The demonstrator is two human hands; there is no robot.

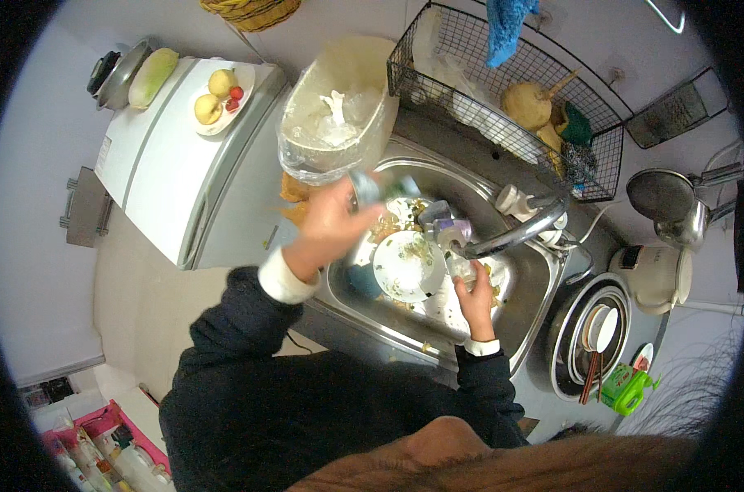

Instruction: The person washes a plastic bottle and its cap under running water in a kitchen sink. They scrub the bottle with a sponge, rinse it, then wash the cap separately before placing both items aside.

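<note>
My left hand (335, 224) is raised over the sink's left edge, blurred by motion. At its fingers is a blurred blue-green item (364, 187) whose kind I cannot make out. Below the chrome faucet (513, 237), my right hand (475, 301) grips a clear container (461, 267), partly covered by the spout. Between the hands, a white plate (406, 270) with green food scraps lies in the stainless steel sink (519, 307). Behind the plate are more scraps and a clear container with a purple label (458, 229). A dark blue cloth-like thing (364, 280) lies at the plate's left.
A lined waste bin (372, 123) stands behind the sink's left end, beside a white fridge (163, 178). A black wire basket (464, 104) runs along the back. Nested metal basins (556, 363) with bowls and chopsticks (588, 378) sit right, near a green bottle (624, 390).
</note>
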